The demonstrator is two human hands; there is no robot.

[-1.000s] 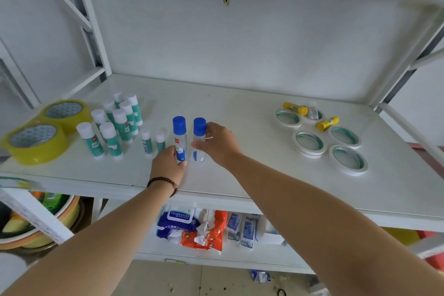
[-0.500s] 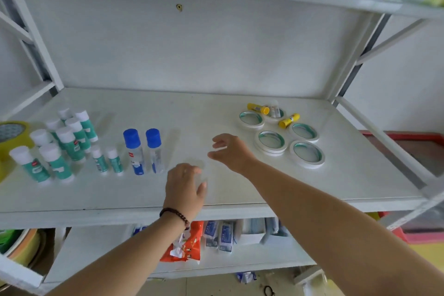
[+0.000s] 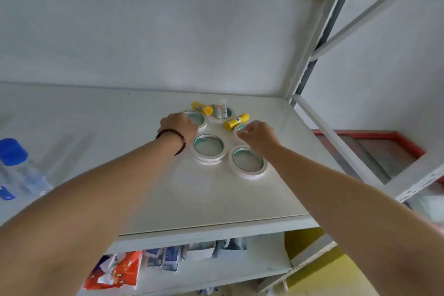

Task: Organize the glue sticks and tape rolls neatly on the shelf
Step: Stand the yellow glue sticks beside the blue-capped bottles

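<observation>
Several white tape rolls lie flat on the white shelf. My left hand curls over the near rim of the back-left roll. My right hand pinches the rim of the right roll. Between my hands lies the centre roll, with a front-right roll beside it. Two yellow glue sticks lie beside the rolls. A small clear glue tube rests on the back roll. A blue-capped glue bottle stands blurred at the far left.
The shelf's back panel and white upright post close the rear and right side. A lower shelf holds an orange packet and small blue-white packets. A red-edged surface lies beyond the right rail.
The view swung right. Both hands moved from the shelf's middle to the white tape rolls, the left reaching the back-left roll and the right reaching the right roll. The blue-capped bottles stay at the left.
</observation>
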